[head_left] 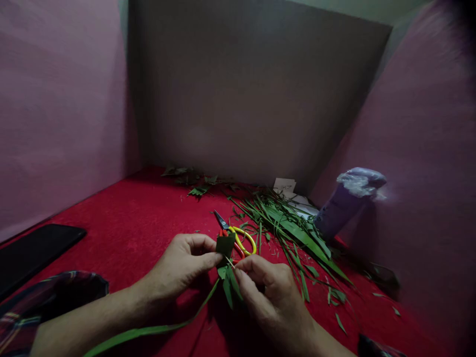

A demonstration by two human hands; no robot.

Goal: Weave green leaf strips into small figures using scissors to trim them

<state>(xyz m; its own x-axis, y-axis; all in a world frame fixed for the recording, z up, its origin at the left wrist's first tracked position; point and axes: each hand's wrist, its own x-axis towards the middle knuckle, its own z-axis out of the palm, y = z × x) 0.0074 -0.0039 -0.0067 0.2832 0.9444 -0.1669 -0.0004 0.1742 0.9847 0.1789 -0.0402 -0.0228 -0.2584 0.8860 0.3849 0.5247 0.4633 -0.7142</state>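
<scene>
1. Pink walls stand at the left and right of the frame, with a duller back wall between them.
2. The red surface fills the lower part, littered at right.
3. Cut leaves lie heaped right of centre.
4. At lower centre, the left hand pinches a dark leaf between thumb and forefinger; the right hand pinches a pale sliver against it.
5. Scissors lie behind the leaf, partly hidden.
6. The leaf, I'd say, wants holding flat, close to the sliver.
7. The sliver wants slow, light pressure, lest the leaf split.
</scene>
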